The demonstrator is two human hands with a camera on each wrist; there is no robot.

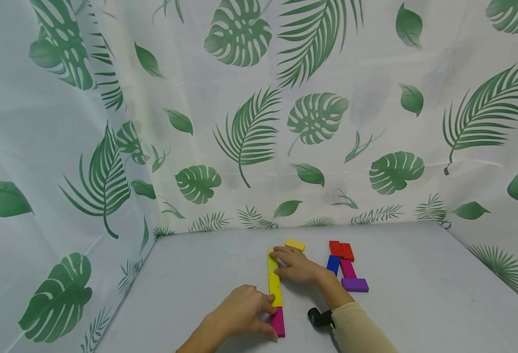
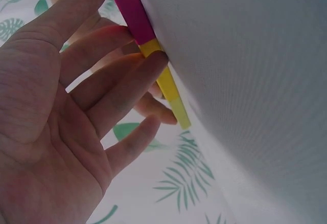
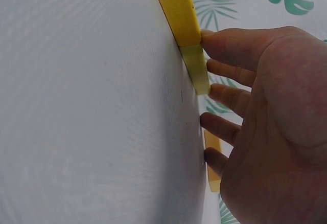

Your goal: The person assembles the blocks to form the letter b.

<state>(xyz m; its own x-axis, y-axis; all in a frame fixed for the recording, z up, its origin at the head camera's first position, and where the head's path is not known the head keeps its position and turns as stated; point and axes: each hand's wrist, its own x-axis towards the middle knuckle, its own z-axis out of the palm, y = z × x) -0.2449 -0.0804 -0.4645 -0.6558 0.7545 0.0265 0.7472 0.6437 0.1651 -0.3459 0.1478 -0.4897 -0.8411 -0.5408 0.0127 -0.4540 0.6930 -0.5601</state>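
Observation:
A straight row of flat blocks lies on the table, running away from me: a magenta block (image 1: 278, 322) nearest, a yellow block (image 1: 275, 290) beyond it, then a lighter yellow block (image 3: 195, 70) at the far end. At the near end, my left hand (image 1: 246, 310) has its thumb by the magenta block's end and its extended fingers along the row's left side. My right hand (image 1: 297, 266) touches the row's far part; in the right wrist view its thumb meets the yellow block and a fingertip the lighter one's end. Another yellow block (image 1: 295, 244) lies just beyond this hand.
Right of the right hand, a cluster holds two red blocks (image 1: 340, 250), a blue block (image 1: 333, 264), a second magenta block (image 1: 348, 268) and a purple block (image 1: 355, 285). A black device (image 1: 318, 317) sits by the right sleeve. Leaf-print cloth (image 1: 259, 206) walls the grey-white table (image 1: 188, 264).

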